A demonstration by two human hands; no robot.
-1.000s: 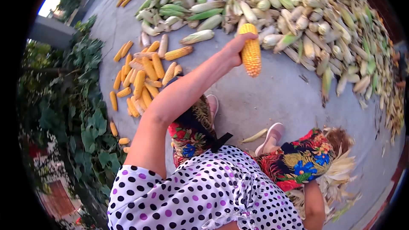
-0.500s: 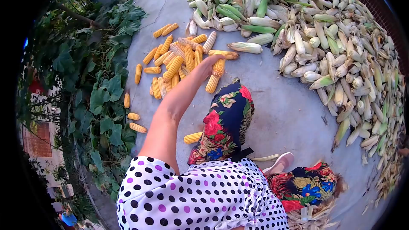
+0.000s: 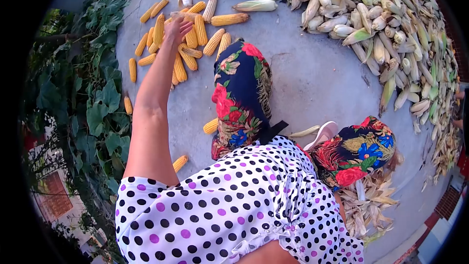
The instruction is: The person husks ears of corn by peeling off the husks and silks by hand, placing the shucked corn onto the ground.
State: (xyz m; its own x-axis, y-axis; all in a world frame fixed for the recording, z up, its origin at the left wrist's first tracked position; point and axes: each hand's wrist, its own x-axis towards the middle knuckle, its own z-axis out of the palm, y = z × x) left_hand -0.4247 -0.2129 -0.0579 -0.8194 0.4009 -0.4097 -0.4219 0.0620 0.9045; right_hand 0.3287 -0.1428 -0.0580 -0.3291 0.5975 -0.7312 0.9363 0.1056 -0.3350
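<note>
My left hand reaches over the husked corn cobs, its fingers stretched out and apart with nothing gripped in them. Yellow cobs lie loosely heaped around and under it. Just above the fingers rests a paler cob. To the right of the heap is a single cob lying crosswise. My right hand is out of view, hidden behind my knee and dress.
Unhusked corn ears form a large pile at the right and back. Loose dry husks lie beside my right leg. Leafy vines line the left edge of the concrete floor. One cob lies near my left arm.
My left hand has moved left and away from me, onto the heap. The cob it held is let go, and its fingers have opened. The view has shifted too.
</note>
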